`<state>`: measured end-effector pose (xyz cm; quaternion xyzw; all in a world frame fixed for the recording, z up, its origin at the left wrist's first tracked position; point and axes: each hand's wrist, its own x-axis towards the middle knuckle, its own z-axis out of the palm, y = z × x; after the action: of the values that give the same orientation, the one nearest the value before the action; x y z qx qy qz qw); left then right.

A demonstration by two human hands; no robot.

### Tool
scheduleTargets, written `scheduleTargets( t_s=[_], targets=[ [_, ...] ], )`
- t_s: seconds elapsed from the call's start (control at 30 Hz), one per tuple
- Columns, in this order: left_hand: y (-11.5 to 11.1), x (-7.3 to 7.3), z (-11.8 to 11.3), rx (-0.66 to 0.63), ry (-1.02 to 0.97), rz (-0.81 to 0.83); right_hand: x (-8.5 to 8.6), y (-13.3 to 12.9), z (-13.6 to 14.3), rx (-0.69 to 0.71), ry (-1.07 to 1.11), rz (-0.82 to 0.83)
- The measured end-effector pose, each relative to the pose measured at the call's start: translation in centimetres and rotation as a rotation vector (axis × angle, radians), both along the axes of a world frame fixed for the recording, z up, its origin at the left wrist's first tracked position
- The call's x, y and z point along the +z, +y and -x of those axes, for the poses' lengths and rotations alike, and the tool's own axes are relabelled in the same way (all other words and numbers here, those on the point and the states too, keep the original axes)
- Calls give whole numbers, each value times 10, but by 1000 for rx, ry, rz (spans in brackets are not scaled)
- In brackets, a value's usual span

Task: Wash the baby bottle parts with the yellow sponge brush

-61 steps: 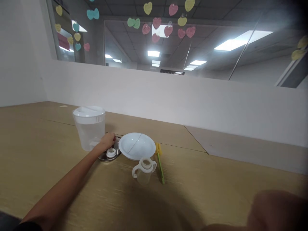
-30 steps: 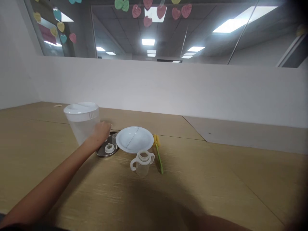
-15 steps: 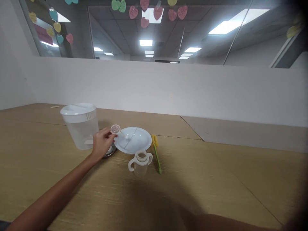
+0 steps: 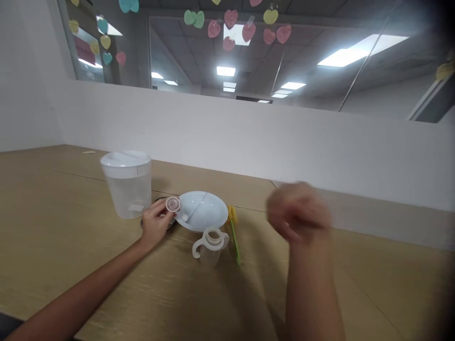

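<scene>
My left hand (image 4: 155, 221) pinches a small round pale lid (image 4: 173, 204) with a thin stem and white tip reaching over the white plate (image 4: 216, 220). Raised at the right, my right hand (image 4: 299, 213) is smeared by motion, its fingers curled; whether it holds anything is hidden. A clear cup with two white handles (image 4: 213, 240) stands uncovered in front of the plate. Right of the cup lies a yellow flower with a green stem (image 4: 234, 241). Partly behind my left hand is a dark round dish (image 4: 172, 223).
A translucent bucket with a white lid (image 4: 128, 185) stands at the left on the wooden table (image 4: 106, 246). Behind the table runs a white wall (image 4: 213, 128), with a window above it bearing heart-shaped notes (image 4: 231, 19).
My right hand has risen into view from the bottom right. My left hand keeps its pinch on the lid, slightly lower in the picture. The whole view has shifted a little.
</scene>
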<state>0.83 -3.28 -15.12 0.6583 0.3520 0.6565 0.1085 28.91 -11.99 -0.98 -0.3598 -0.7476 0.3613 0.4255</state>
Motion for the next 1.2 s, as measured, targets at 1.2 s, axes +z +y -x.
scheduleTargets(
  t_s=[1.2],
  targets=[
    [10, -18, -6, -107, 249, 89, -45, 63, 117, 71, -83, -128]
  ],
)
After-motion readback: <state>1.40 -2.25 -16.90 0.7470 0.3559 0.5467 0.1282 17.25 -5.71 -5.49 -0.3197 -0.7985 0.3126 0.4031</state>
